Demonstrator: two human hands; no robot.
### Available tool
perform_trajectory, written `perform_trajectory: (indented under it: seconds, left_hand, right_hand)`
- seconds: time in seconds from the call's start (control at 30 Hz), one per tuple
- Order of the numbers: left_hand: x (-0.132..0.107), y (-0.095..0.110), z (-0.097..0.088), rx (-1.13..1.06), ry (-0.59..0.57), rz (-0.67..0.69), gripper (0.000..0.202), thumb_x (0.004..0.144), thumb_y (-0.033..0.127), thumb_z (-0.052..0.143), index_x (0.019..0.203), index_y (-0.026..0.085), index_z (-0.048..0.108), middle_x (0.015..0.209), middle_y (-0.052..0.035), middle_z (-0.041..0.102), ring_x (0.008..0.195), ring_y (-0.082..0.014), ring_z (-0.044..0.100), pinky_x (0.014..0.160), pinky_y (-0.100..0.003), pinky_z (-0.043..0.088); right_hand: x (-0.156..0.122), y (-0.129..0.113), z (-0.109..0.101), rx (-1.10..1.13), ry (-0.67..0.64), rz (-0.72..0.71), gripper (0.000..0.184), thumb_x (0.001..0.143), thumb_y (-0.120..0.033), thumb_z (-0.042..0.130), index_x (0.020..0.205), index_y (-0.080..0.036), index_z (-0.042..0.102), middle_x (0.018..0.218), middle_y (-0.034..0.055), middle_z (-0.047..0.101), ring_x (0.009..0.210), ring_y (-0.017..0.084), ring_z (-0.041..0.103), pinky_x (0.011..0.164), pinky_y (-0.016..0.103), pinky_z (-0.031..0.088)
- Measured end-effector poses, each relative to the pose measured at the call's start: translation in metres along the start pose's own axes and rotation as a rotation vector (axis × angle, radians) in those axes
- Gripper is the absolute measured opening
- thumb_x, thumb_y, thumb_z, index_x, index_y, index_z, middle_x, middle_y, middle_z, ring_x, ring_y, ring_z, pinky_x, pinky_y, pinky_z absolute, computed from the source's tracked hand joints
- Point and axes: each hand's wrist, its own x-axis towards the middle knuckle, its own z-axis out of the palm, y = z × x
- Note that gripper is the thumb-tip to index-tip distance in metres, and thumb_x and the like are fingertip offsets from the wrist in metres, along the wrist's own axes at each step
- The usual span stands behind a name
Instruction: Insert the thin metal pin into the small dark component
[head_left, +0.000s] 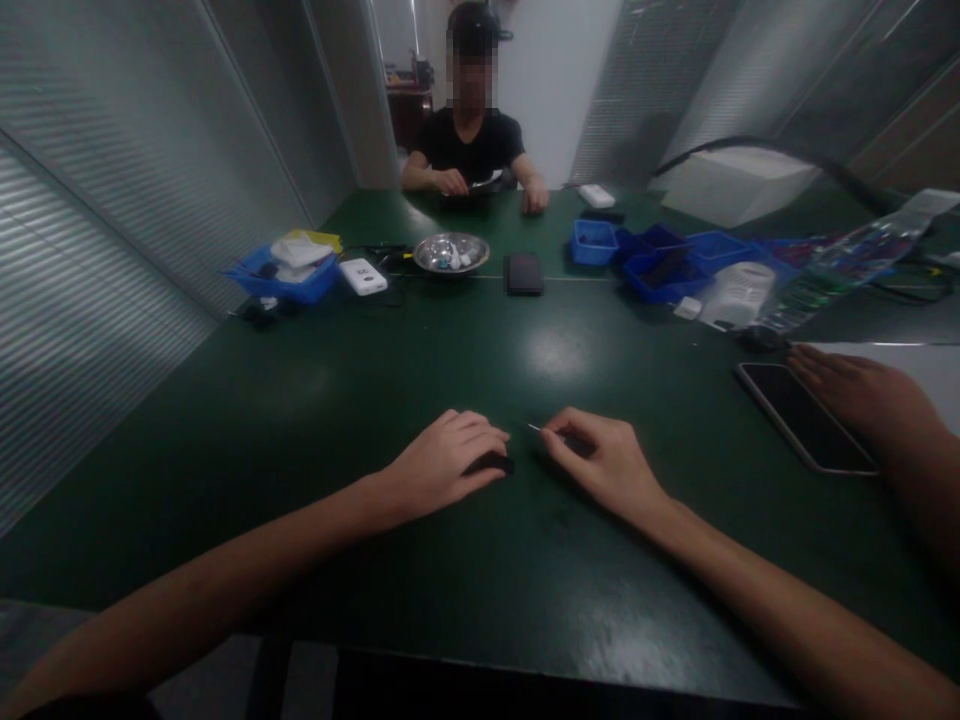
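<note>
- Head view, left hand point(450, 460): fingers and thumb closed about a small black oblong piece point(498, 463), low over the dark green counter point(330, 420); visible long axis roughly left to right.
- Right hand point(604, 450): thumb and forefinger pinching a thin, silvery, pin-like rod point(533, 427), its tip pointing left.
- Relation: black piece left of the rod's tip and slightly nearer, apart; short gap between the hands, nothing visible obstructing.
- Right: black-screened flat phone point(806, 415), another person's hand point(862, 385) beside it.
- Far: round shiny metal bowl point(472, 262), flat black square box point(524, 274).
</note>
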Motion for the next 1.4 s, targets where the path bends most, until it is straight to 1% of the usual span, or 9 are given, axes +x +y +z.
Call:
perform_trajectory:
  seconds: [0.1, 0.23, 0.4, 0.53, 0.63, 0.83, 1.1, 1.23, 1.4]
  left_hand:
    - [-0.006, -0.015, -0.011, 0.126, -0.029, 0.007, 0.021, 0.103, 0.027, 0.058, 0.122, 0.021, 0.065, 0.13, -0.0097, 0.068, 0.125, -0.0267, 0.057, 0.1, -0.044, 0.044]
    - [-0.029, -0.066, -0.046, 0.211, 0.049, -0.141, 0.025, 0.101, 0.03, 0.06, 0.124, 0.021, 0.065, 0.134, -0.01, 0.066, 0.125, -0.0272, 0.057, 0.103, -0.046, 0.046]
    - [-0.084, -0.147, -0.099, 0.331, 0.177, -0.409, 0.035, 0.099, 0.046, 0.058, 0.124, 0.023, 0.066, 0.13, -0.0093, 0.068, 0.125, -0.0298, 0.057, 0.107, -0.049, 0.045]
    - [-0.126, -0.187, -0.124, 0.394, 0.262, -0.576, 0.045, 0.098, 0.054, 0.055, 0.128, 0.023, 0.064, 0.132, -0.0106, 0.066, 0.124, -0.0293, 0.058, 0.102, -0.045, 0.048]
    - [-0.141, -0.197, -0.132, 0.417, 0.257, -0.6, 0.048, 0.097, 0.057, 0.056, 0.129, 0.022, 0.064, 0.133, -0.0094, 0.065, 0.122, -0.0279, 0.058, 0.102, -0.042, 0.046]
    - [-0.141, -0.194, -0.139, 0.52, 0.278, -0.729, 0.042, 0.104, 0.049, 0.047, 0.127, 0.019, 0.066, 0.122, -0.0098, 0.068, 0.111, -0.0269, 0.059, 0.096, -0.04, 0.044]
    - [-0.163, -0.215, -0.146, 0.477, 0.382, -0.782, 0.046, 0.097, 0.048, 0.06, 0.128, 0.016, 0.068, 0.117, -0.0096, 0.07, 0.101, -0.0239, 0.062, 0.089, -0.034, 0.046]
    - [-0.168, -0.22, -0.149, 0.447, 0.348, -0.836, 0.041, 0.097, 0.051, 0.058, 0.113, 0.017, 0.075, 0.117, -0.0086, 0.07, 0.102, -0.0243, 0.063, 0.091, -0.035, 0.046]
    - [-0.164, -0.215, -0.149, 0.503, 0.293, -0.799, 0.042, 0.099, 0.05, 0.052, 0.111, 0.016, 0.073, 0.116, -0.0106, 0.07, 0.104, -0.0252, 0.062, 0.092, -0.036, 0.046]
  right_hand:
    - [0.0, -0.001, -0.001, 0.008, -0.011, 0.002, 0.02, 0.097, -0.032, 0.061, 0.087, -0.019, 0.072, 0.078, 0.0015, 0.073, 0.065, 0.016, 0.066, 0.056, 0.025, 0.048]
    - [0.0, -0.003, -0.001, 0.005, -0.014, -0.007, 0.019, 0.096, -0.032, 0.06, 0.088, -0.019, 0.073, 0.08, 0.0025, 0.074, 0.067, 0.016, 0.067, 0.059, 0.026, 0.05]
    - [0.0, -0.001, -0.001, -0.007, -0.017, -0.005, 0.02, 0.096, -0.032, 0.06, 0.088, -0.019, 0.072, 0.079, 0.0022, 0.074, 0.066, 0.016, 0.067, 0.06, 0.026, 0.049]
    - [0.001, -0.001, -0.001, -0.014, -0.035, 0.008, 0.02, 0.097, -0.033, 0.06, 0.089, -0.019, 0.072, 0.08, 0.0016, 0.074, 0.066, 0.016, 0.067, 0.061, 0.027, 0.049]
    - [0.002, -0.002, 0.0, -0.02, -0.033, 0.019, 0.02, 0.097, -0.033, 0.06, 0.088, -0.019, 0.072, 0.081, 0.0018, 0.074, 0.068, 0.016, 0.068, 0.06, 0.026, 0.049]
    - [0.002, -0.006, -0.001, -0.02, -0.034, 0.024, 0.021, 0.096, -0.033, 0.06, 0.087, -0.02, 0.073, 0.079, 0.0016, 0.074, 0.067, 0.016, 0.068, 0.059, 0.026, 0.05]
    - [0.0, -0.004, 0.0, -0.019, -0.044, 0.028, 0.02, 0.097, -0.033, 0.06, 0.089, -0.019, 0.072, 0.08, 0.0022, 0.074, 0.067, 0.016, 0.068, 0.059, 0.026, 0.049]
    - [0.001, -0.004, -0.001, -0.023, -0.049, 0.025, 0.02, 0.096, -0.033, 0.059, 0.089, -0.019, 0.072, 0.081, 0.0022, 0.074, 0.067, 0.016, 0.067, 0.058, 0.026, 0.049]
    - [0.0, -0.004, -0.001, -0.021, -0.049, 0.026, 0.021, 0.096, -0.033, 0.059, 0.088, -0.019, 0.072, 0.079, 0.0017, 0.073, 0.067, 0.016, 0.067, 0.059, 0.026, 0.048]
